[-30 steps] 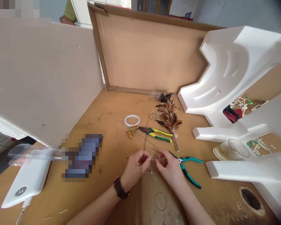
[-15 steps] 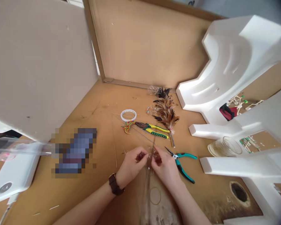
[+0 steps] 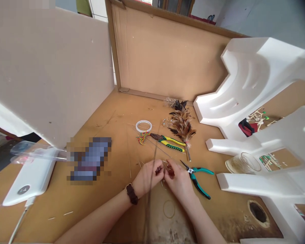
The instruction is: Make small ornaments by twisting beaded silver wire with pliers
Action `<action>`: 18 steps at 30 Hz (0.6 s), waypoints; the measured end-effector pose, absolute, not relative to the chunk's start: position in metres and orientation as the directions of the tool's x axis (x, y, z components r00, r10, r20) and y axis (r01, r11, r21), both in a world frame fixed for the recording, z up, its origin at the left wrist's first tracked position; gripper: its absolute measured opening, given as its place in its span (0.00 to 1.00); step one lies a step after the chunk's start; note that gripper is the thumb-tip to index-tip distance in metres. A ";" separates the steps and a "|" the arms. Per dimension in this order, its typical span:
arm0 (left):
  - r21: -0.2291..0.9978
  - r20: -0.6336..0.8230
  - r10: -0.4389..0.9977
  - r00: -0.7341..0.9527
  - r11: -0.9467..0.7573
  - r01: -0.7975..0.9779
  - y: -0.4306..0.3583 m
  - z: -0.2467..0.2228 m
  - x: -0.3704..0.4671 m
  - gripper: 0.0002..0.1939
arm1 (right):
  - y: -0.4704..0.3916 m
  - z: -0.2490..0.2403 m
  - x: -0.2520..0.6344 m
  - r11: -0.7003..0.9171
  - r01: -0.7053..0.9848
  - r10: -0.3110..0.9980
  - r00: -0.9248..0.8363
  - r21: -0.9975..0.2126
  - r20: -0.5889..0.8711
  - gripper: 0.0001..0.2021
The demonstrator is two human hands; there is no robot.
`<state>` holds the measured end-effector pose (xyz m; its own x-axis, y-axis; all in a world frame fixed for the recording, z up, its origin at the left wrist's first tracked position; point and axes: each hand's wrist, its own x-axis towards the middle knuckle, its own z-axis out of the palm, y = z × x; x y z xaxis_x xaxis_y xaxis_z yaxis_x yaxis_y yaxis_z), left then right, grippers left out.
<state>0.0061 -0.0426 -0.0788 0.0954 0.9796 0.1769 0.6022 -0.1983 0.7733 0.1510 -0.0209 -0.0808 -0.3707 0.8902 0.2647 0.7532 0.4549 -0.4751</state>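
My left hand point(image 3: 149, 175), with a dark watch strap point(image 3: 131, 194) on its wrist, is closed in a pinch. My right hand point(image 3: 177, 177) is closed too, its fingertips meeting the left ones. Between them is a thin wire point(image 3: 162, 183), of which only fine ends show; the rest is hidden by fingers. Right of my right hand lie teal-handled needle-nose pliers point(image 3: 193, 171), jaws apart. Beyond the hands, yellow-green combination pliers point(image 3: 165, 140) rest against a brown feather duster point(image 3: 181, 123). A thin ring point(image 3: 169, 209) lies between my forearms.
A white roll point(image 3: 143, 126) and coloured cords point(image 3: 143, 137) lie behind the hands. On the left are a pixelated flat object point(image 3: 91, 159) and a white power bank point(image 3: 27, 183) with a cable. White moulded foam point(image 3: 234, 183), a glass point(image 3: 242, 163) and a table hole point(image 3: 258, 210) occupy the right.
The view has shifted, with more of the background showing at the top. My fingertips are closer together, and the small pale bead seen below them earlier is now hard to make out.
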 end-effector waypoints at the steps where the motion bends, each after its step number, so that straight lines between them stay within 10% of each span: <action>1: 0.770 0.171 0.980 0.105 -0.199 0.606 -0.042 -0.078 0.006 0.07 | -0.021 -0.080 0.151 0.442 0.748 0.897 -0.368 -0.496 0.244 0.18; 18: 0.681 0.169 0.977 0.127 -0.209 0.702 -0.045 -0.074 0.005 0.07 | -0.023 -0.075 0.148 0.401 0.735 0.915 -0.348 -0.546 0.203 0.15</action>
<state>0.0047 -0.0454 -0.0741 0.1266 0.9774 0.1694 0.7015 -0.2089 0.6813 0.1479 -0.0227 -0.0751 -0.3483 0.9151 0.2033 0.7352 0.4012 -0.5463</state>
